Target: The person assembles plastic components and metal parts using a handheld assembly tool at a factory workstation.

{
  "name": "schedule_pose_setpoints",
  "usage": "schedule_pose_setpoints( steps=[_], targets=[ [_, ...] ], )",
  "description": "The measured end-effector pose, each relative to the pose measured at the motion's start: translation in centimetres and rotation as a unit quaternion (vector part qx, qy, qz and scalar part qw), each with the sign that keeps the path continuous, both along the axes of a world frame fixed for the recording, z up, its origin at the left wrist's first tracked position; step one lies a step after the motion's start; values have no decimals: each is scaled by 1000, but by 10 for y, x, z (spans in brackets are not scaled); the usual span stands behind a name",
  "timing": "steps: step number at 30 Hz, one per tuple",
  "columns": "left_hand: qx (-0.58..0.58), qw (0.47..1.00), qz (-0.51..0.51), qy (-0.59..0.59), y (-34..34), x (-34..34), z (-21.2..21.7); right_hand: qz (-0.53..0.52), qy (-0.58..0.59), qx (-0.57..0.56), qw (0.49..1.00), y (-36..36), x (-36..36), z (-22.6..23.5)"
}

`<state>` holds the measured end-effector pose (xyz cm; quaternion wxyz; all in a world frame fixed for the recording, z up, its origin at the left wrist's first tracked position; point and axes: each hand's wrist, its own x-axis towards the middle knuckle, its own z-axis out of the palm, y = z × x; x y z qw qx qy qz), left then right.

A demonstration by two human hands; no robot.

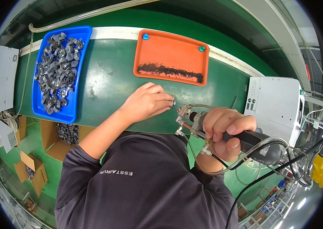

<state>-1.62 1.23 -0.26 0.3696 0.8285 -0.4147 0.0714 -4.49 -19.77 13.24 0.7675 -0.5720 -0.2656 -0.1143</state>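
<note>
My left hand point(149, 102) is closed over a small part point(173, 104) at the middle of the green bench, with only a shiny dark edge showing past the fingertips. My right hand point(226, 131) grips the black handle of a power screwdriver point(247, 139) fitted with hoses. Its metal nose point(183, 112) points left, close beside the part; whether they touch I cannot tell. Beyond my left hand lies an orange tray point(173, 45) with many tiny black screws point(169, 71) along its near side. A blue tray point(73, 110) at the left is heaped with grey round parts point(60, 66).
A white machine box point(274, 105) stands at the bench's right end. Hoses and a black cable point(260, 179) trail from the screwdriver to the right. Cardboard boxes point(54, 150) with more parts sit below the bench at the left. Blue and green knobs point(145, 36) sit in the orange tray's far corners.
</note>
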Motion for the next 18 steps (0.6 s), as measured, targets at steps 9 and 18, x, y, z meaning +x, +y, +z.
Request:
schedule_pose_setpoints(
  steps=[9,18],
  targets=[
    [-1,1000,-3,4,0,1,0,0,8,8,1000,3,2,-2],
    [-2,1000,5,-10,-1,0,-2,6,7,6,1000,4,2,-3]
  ],
)
